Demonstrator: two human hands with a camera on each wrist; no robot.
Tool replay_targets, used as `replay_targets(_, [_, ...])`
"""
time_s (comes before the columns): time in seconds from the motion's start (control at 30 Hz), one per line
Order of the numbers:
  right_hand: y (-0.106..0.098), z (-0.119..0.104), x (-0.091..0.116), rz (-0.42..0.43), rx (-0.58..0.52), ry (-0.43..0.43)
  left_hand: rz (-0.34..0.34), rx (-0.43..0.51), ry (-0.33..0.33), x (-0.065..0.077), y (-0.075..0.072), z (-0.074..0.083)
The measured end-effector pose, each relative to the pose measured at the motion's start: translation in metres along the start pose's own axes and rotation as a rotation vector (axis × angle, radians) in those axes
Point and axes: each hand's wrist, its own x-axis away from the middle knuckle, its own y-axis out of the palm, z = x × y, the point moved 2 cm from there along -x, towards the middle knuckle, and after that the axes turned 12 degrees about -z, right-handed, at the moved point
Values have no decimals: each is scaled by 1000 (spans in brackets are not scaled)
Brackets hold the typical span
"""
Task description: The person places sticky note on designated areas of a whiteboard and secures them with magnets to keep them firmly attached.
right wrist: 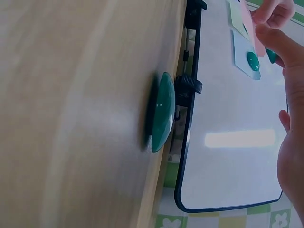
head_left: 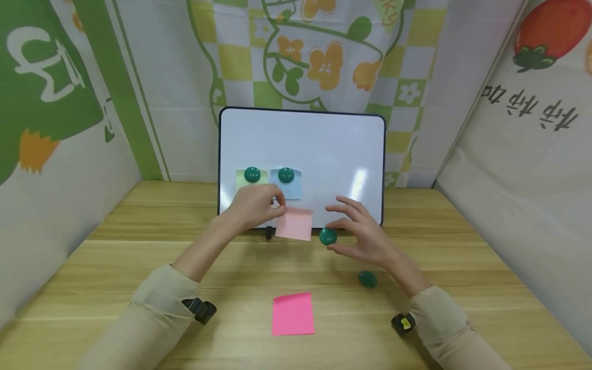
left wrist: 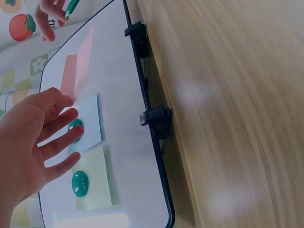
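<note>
Head view shows us the left hand pinching a pale pink note by its upper left corner before the whiteboard; this grip, we judge, leaves the sheet's face uncovered. Our right hand pinches a green magnet by its rim near the note's right side, its other fingers spread. Two green domes sit on the pale green note and blue note, seemingly to pin them up. On the counter lie a bright pink note and a loose dome, probably for easy reach. Left wrist view shows us the left hand's remaining fingers apart, and black clips at the board's edge, likely bracing it. Right wrist view shows us the loose dome's curved side up, presumably because its flat side sits steadier.
</note>
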Motion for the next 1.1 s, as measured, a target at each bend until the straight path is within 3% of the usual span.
replay_targets(0.27, [-6,3,-11,87,90,3,97,-48,24,-15,0,6])
replay_targets(0.6, [-11,4,-25,153,157,14,129,-52,-8,-27,3,7])
replay_targets(1.1, [-9,20,-37,183,189,209,169,-65,-45,-50,5,16])
